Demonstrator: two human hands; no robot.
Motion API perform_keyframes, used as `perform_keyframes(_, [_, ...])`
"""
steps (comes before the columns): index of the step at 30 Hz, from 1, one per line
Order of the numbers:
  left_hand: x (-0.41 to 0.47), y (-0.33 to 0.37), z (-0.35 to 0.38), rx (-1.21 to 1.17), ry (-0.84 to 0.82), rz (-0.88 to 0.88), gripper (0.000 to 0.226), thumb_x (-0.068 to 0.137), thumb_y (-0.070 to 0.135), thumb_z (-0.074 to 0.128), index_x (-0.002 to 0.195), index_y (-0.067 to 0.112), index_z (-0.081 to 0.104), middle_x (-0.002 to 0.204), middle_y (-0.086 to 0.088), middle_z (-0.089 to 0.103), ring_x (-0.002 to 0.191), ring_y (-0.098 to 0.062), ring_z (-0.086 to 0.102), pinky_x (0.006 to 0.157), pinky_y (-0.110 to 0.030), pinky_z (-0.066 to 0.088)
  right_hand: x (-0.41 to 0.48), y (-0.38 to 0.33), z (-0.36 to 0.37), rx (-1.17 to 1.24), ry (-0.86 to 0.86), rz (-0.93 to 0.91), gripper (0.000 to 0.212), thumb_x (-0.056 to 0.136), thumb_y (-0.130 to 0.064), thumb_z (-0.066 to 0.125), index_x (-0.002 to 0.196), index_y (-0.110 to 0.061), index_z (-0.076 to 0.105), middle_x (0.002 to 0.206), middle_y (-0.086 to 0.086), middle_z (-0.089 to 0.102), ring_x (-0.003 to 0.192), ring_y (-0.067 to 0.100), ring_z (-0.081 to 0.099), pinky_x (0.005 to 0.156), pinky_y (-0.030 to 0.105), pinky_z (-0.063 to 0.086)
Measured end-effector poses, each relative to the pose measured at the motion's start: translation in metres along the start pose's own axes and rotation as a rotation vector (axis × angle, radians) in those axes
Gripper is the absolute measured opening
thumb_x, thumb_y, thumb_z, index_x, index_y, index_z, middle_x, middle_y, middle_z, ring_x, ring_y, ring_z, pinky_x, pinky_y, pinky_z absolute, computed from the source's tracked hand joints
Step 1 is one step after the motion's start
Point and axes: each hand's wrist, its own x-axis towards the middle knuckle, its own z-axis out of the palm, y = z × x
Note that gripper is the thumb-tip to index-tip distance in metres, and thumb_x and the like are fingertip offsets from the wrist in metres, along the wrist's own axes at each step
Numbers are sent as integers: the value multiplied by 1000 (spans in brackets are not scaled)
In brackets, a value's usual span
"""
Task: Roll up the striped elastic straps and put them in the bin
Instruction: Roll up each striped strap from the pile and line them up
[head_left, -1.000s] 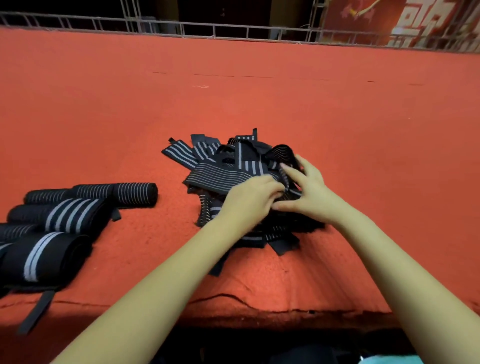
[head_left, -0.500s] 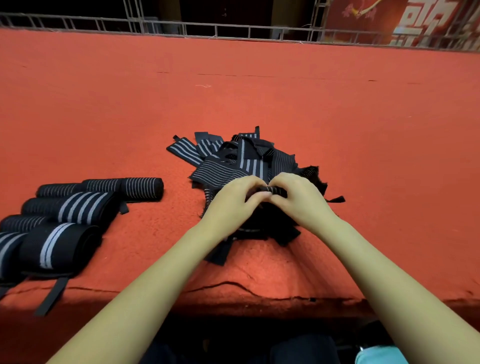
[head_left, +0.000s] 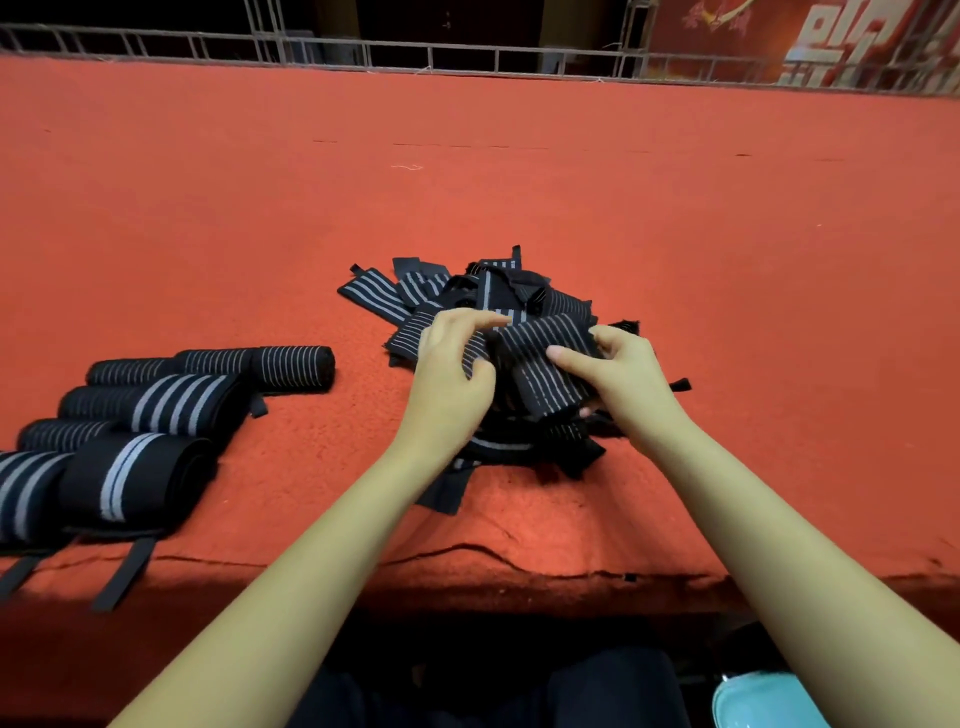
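Observation:
A tangled pile of black elastic straps with grey stripes (head_left: 426, 296) lies on the red carpeted surface (head_left: 519, 197) in the middle. Above the pile, both hands hold one thin-striped strap (head_left: 545, 358). My left hand (head_left: 452, 374) pinches its left part, and my right hand (head_left: 623, 379) grips its right side with the thumb on top. The strap bends over between the hands and hangs down toward the pile. Several rolled straps (head_left: 150, 410) lie in a group at the left. No bin is clearly in view.
The carpet's near edge (head_left: 519, 566) runs across the lower frame, with loose strap tails hanging over it at the left. A teal object (head_left: 753, 701) shows at the bottom right corner. A metal railing (head_left: 467, 57) borders the far side.
Both hands have lifted a thin-striped strap out of the pile and moved slightly apart. The strap now shows spread between them, where before the fingers were pinched close together on the pile.

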Motion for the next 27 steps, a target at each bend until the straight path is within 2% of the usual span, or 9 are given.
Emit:
perform_keyframes(3, [-14,15,-6,-158,-36,137,43,75,-4,43,105,15,68,112,4,59,115,-3,51,102,-17,35,2,-8,7,115,11,49,28,88,-16,69,111,-10,56,90,5,66,68,13,64,42,23,47])
perform_keyframes(6, [-22,10,-2,-33,-156,199,30,86,18,59,115,12,66,116,5,56,115,-4,51,104,-17,34,0,-15,15,211,3,122,43,88,-16,68,124,-19,44,98,10,63,75,17,64,50,26,52])
perform_keyframes(9, [-26,-1,-1,86,-156,179,33,85,24,67,115,12,66,117,2,56,114,-7,51,103,-18,36,-5,-21,22,226,-62,106,20,93,-16,62,112,-14,58,105,12,62,79,18,63,49,25,52])
perform_keyframes(12, [-23,2,-12,52,-33,134,10,90,8,63,96,10,70,100,3,65,96,-2,57,85,-9,40,-13,-28,25,171,-152,120,25,97,-33,54,95,-11,66,103,10,65,83,21,66,51,28,54])
perform_keyframes(15, [-18,13,-29,19,-14,13,12,96,11,54,89,15,62,85,-2,66,79,-14,63,68,-7,43,-22,-38,23,-14,-199,-2,31,96,-38,52,97,-10,65,96,2,64,87,15,64,65,32,56])
perform_keyframes(17, [-15,24,-41,-33,-10,-64,13,101,13,46,91,12,54,83,-16,63,70,-26,65,53,-10,46,-26,-45,21,-225,-243,-149,28,93,-36,59,98,-10,67,104,-1,57,91,9,58,78,25,50])
perform_keyframes(20, [-11,47,-62,-84,-26,-53,11,102,17,44,94,13,52,79,-7,57,55,-13,63,50,-22,54,-34,-64,22,-260,-303,-242,17,90,-24,67,102,-13,69,113,2,64,101,6,60,88,21,48])
perform_keyframes(24, [-3,71,-97,-150,13,9,15,92,18,62,91,24,48,80,6,58,64,-9,61,63,-21,49,-50,-102,26,-41,-284,-262,11,90,-14,66,100,-18,69,94,-2,74,88,11,70,76,31,58])
perform_keyframes(27, [-4,94,-124,-181,75,80,18,91,13,63,89,26,50,79,6,58,69,-5,55,69,-24,47,-67,-131,27,4,-264,-310,13,91,-11,65,103,-16,67,84,-5,69,68,4,67,48,23,51])
